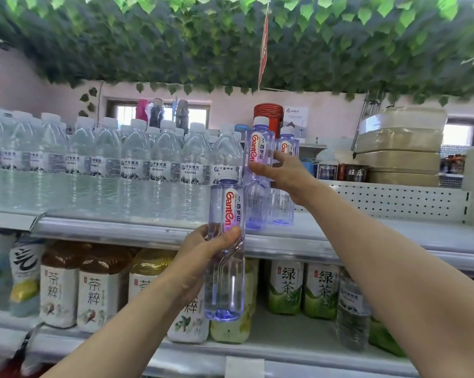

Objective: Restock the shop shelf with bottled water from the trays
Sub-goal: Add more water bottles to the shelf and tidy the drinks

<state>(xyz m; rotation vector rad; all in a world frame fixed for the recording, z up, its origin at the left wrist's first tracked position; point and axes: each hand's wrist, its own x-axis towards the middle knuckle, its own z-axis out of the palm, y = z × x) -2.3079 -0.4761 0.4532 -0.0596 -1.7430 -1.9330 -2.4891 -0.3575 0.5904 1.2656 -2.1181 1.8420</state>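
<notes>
My left hand (pixel 203 249) grips a clear, blue-tinted Ganten water bottle (pixel 226 268) upright, in front of the top shelf's edge (pixel 148 230). My right hand (pixel 282 173) reaches onto the top shelf and holds a second Ganten bottle (pixel 259 148) around its middle, standing on the shelf. A third Ganten bottle (pixel 287 148) stands just behind it, to the right. Left of them, several white-capped water bottles (pixel 134 170) fill the shelf in rows.
The top shelf to the right of the Ganten bottles is bare metal (pixel 380 230), backed by a perforated white panel (pixel 394 197). Tea bottles (pixel 94 290) and green tea bottles (pixel 304 287) line the lower shelf. Beige containers (pixel 399 145) are stacked behind.
</notes>
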